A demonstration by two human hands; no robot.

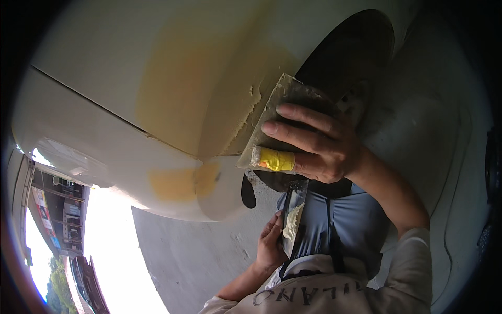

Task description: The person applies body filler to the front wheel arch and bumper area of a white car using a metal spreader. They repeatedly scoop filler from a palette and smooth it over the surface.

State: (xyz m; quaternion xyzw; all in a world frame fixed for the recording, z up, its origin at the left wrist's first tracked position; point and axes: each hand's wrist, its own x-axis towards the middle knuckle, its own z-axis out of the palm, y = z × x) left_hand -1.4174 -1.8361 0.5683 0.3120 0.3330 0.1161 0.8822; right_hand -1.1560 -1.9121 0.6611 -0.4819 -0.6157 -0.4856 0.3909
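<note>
My right hand (pixel 316 138) is closed on a wide, flat, translucent putty spreader (pixel 276 102), its fingers laid along the face. Yellow tape (pixel 276 159) wraps one finger. The spreader's left edge lies against or very near the car body panel (pixel 209 112), beside a ragged ridge of filler (pixel 246 120). Lower down, my left hand (pixel 271 243) grips a thin, clear-looking plate (pixel 299 191) carrying a lump of cream-coloured putty (pixel 293 222). The far side of this plate and some left fingers are hidden.
A dark wheel opening (pixel 361 47) lies beyond the spreader. Yellowish filler patches cover the panel and the lower bumper (pixel 183 183). A panel seam (pixel 94 104) runs toward the wheel opening. Grey floor (pixel 188 256) stretches below, with a bright outdoor area at the left.
</note>
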